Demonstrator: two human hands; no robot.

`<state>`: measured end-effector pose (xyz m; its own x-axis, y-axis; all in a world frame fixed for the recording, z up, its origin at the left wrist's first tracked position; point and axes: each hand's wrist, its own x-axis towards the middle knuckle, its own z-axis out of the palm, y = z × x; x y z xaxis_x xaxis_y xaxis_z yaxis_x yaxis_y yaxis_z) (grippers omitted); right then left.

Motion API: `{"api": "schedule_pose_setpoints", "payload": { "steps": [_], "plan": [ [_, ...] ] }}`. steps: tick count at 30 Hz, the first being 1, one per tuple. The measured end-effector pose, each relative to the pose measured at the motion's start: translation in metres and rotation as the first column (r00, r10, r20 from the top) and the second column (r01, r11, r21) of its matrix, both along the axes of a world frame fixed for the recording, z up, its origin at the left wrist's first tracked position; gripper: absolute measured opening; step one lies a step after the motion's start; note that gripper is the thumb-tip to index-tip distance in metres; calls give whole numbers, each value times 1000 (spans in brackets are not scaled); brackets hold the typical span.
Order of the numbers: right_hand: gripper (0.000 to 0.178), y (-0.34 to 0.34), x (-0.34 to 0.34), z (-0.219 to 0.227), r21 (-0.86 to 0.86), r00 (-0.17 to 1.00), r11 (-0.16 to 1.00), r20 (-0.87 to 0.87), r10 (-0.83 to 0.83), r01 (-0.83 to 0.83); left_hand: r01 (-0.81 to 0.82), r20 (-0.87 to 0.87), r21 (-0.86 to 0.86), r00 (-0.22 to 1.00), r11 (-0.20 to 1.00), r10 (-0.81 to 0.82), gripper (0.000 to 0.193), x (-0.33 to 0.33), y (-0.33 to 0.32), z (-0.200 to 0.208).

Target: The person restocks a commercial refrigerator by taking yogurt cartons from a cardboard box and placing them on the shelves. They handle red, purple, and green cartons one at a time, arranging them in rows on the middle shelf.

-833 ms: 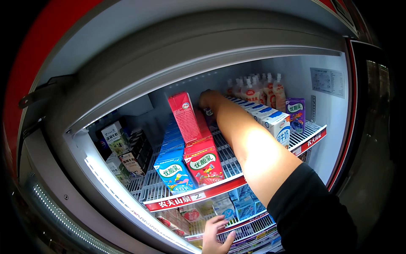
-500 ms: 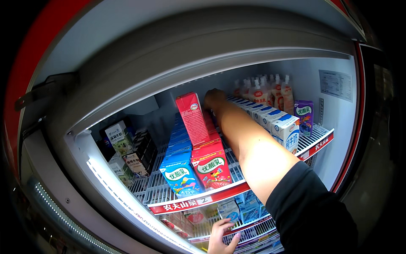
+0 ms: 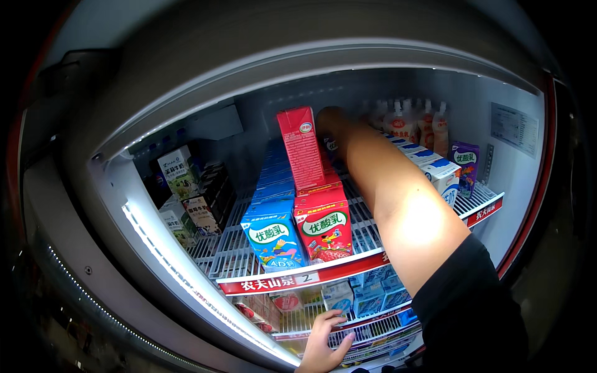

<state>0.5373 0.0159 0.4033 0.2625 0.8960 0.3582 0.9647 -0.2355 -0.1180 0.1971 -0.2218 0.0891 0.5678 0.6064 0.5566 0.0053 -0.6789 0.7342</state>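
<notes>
My right arm reaches deep over the upper shelf, past the red drink cartons (image 3: 324,225). My right hand (image 3: 334,123) is at the back, in shadow; its fingers are hidden, so a grip cannot be made out. Just below its wrist shows part of a dark carton (image 3: 331,145) with a pale label. A tall red carton (image 3: 303,149) stands on top of the red row, left of my right hand. Lower down, my left hand (image 3: 324,343) has its fingers apart and holds nothing, close to the lower shelf's front and its light-blue packs (image 3: 372,293).
Blue cartons (image 3: 272,239) line up left of the red ones. White-and-blue milk cartons (image 3: 443,176), spouted pouches (image 3: 401,127) and a purple carton (image 3: 465,163) stand right. Other milk cartons (image 3: 179,171) are far left. A red-and-white shelf strip (image 3: 267,285) runs along the front edge.
The view has shifted, so the shelf goods appear somewhat farther right and higher. My right arm still reaches to the back, its hand now darker. My left hand stays low with fingers apart.
</notes>
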Motion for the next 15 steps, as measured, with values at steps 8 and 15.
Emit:
{"api": "schedule_pose_setpoints", "payload": {
  "steps": [8, 15],
  "plan": [
    [38, -8, -22, 5, -101, 993, 994, -119, 16, -29, 136, -50, -183, 988, 974, -147, 40, -5, 2, -1],
    [40, -43, -17, 30, -107, 985, 992, -150, -86, 71, 204, -63, -123, 975, 971, -212, 41, 4, -6, -8]
  ]
}}
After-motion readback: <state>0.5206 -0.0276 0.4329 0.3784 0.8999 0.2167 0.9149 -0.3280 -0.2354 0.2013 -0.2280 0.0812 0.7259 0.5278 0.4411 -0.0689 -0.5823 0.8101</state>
